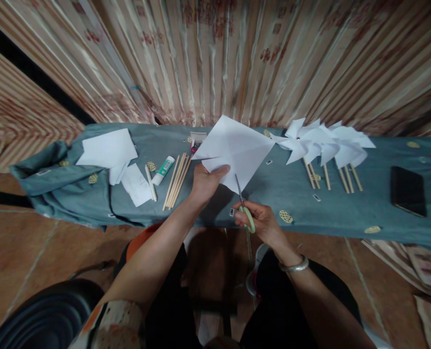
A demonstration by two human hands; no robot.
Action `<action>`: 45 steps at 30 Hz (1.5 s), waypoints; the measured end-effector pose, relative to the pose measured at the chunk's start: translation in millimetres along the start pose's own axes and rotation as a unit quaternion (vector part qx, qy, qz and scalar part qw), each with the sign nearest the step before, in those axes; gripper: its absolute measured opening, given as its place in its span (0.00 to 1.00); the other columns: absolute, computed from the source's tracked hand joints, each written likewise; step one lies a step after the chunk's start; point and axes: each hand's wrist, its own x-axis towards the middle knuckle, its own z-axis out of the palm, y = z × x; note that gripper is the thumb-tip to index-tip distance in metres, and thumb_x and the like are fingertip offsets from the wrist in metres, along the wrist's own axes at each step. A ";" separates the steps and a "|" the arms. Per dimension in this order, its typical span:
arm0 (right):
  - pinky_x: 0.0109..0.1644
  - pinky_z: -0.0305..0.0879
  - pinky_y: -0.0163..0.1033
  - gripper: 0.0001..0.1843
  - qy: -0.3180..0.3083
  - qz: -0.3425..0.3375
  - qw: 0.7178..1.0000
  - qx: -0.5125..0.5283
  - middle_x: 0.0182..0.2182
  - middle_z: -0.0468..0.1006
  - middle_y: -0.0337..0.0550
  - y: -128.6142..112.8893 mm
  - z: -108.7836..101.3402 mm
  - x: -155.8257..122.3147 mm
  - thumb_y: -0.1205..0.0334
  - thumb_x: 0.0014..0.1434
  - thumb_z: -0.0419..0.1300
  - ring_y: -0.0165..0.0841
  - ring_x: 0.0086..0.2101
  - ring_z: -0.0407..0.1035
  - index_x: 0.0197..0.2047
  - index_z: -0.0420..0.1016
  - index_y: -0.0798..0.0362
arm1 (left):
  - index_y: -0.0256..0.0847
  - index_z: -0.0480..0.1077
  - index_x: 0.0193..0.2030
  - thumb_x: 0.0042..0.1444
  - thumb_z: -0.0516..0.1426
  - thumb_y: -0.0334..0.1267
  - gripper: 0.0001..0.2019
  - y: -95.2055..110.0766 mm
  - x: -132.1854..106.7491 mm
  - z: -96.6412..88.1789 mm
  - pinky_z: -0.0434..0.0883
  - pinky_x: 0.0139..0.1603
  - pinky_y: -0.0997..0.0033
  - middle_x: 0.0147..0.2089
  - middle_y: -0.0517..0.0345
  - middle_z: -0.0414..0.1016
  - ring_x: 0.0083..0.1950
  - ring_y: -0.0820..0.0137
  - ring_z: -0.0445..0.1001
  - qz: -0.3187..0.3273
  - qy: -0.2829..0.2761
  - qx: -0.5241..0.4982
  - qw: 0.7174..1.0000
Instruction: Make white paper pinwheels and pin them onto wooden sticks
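Observation:
My left hand point(208, 180) pinches a square sheet of white paper point(239, 143) by its near left side, thumb on top. A slit runs inward from the sheet's left corner. In my right hand point(261, 219) is a pair of scissors point(249, 220) with light green handles, its blades at the paper's near corner. Whether the blades are parted is too small to tell. Just left of the paper lie several thin wooden sticks point(178, 183) and a green-and-white glue stick point(163, 170).
Several white paper pinwheels point(324, 140) on sticks lie at the right, with a dark phone point(407, 190) beyond. More white paper point(109, 148) and a white pen-like stick point(151, 183) lie left. A green cloth point(364, 213) covers the narrow table; a curtain point(215, 63) hangs behind. A black stool point(48, 315) stands lower left.

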 end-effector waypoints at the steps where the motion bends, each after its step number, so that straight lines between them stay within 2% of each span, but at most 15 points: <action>1: 0.28 0.70 0.36 0.22 0.000 0.001 1.000 0.000 0.22 0.74 0.36 0.3 -0.1 0.2 0.45 0.38 0.73 0.28 0.22 0.68 0.32 0.76 0.51 | 0.38 0.72 0.30 0.42 0.65 0.38 0.09 -0.7 0.0 0.0 0.76 0.47 0.62 0.32 0.53 0.79 0.49 0.57 0.77 0.001 0.000 -0.001 1.000; 8: 0.28 0.69 0.35 0.21 -0.014 -0.031 0.999 -0.041 0.22 0.75 0.36 -3.5 -4.0 0.5 0.46 0.44 0.71 0.29 0.23 0.70 0.35 0.77 0.52 | 0.36 0.73 0.28 0.41 0.66 0.39 0.10 -10.7 -1.7 2.8 0.76 0.45 0.63 0.33 0.54 0.78 0.43 0.60 0.77 0.003 -0.023 -0.013 1.000; 17: 0.27 0.70 0.35 0.22 0.002 -0.016 1.000 -0.019 0.21 0.75 0.36 -2.4 -3.3 1.3 0.46 0.40 0.73 0.29 0.22 0.70 0.34 0.77 0.52 | 0.36 0.75 0.30 0.42 0.65 0.39 0.10 -14.1 -0.9 2.1 0.75 0.46 0.62 0.31 0.54 0.78 0.45 0.60 0.77 0.003 -0.026 -0.015 1.000; 25: 0.29 0.71 0.36 0.21 -0.005 -0.028 0.999 -0.037 0.22 0.77 0.38 -2.9 -6.4 1.6 0.46 0.43 0.72 0.30 0.23 0.71 0.35 0.78 0.52 | 0.36 0.73 0.27 0.40 0.66 0.38 0.09 -10.4 -7.6 5.7 0.76 0.43 0.63 0.31 0.55 0.77 0.41 0.61 0.77 -0.031 -0.023 -0.008 0.999; 32: 0.26 0.70 0.35 0.22 0.004 -0.019 0.999 -0.026 0.22 0.78 0.38 -3.8 -4.2 1.6 0.45 0.41 0.72 0.28 0.21 0.69 0.34 0.78 0.52 | 0.36 0.73 0.27 0.41 0.65 0.37 0.08 -12.6 -6.4 4.5 0.75 0.45 0.64 0.31 0.55 0.77 0.41 0.62 0.77 -0.016 -0.027 -0.013 0.999; 38: 0.26 0.69 0.35 0.22 0.003 -0.023 0.999 -0.033 0.22 0.77 0.39 -6.4 -4.2 1.4 0.45 0.42 0.71 0.29 0.22 0.70 0.34 0.79 0.53 | 0.36 0.73 0.30 0.39 0.66 0.37 0.11 -11.3 -9.8 6.4 0.75 0.38 0.66 0.31 0.56 0.77 0.35 0.64 0.77 -0.039 -0.027 -0.015 0.999; 45: 0.24 0.66 0.34 0.22 0.002 -0.028 0.999 -0.034 0.19 0.76 0.38 -7.4 -3.3 1.9 0.43 0.42 0.71 0.28 0.20 0.68 0.32 0.78 0.53 | 0.35 0.74 0.32 0.40 0.66 0.37 0.11 -9.1 -10.9 6.4 0.76 0.42 0.63 0.34 0.54 0.80 0.38 0.62 0.78 -0.030 -0.025 -0.013 0.999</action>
